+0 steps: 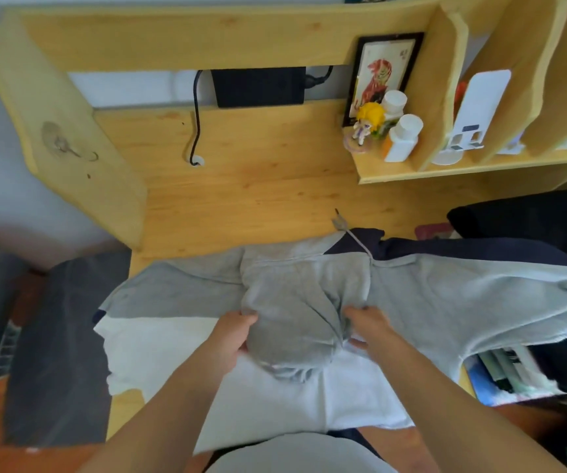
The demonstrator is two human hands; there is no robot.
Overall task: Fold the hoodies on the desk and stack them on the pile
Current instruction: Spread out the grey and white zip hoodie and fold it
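Both hands grasp the grey hood (292, 322): left hand (236, 339) pinches its left edge, right hand (365, 324) its right edge, w/ hood drawn down over the hoodie (446, 295) spread flat across the desk (241, 186). For a clean fold, judged best to keep hood centred btw shoulders, tuck the drawstring (353, 238) in, then smooth creases.

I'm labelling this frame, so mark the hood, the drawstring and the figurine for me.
hood (295, 312), head view, middle of the grey fabric.
drawstring (355, 238), head view, cord above the collar.
figurine (369, 122), head view, its yellow hair.
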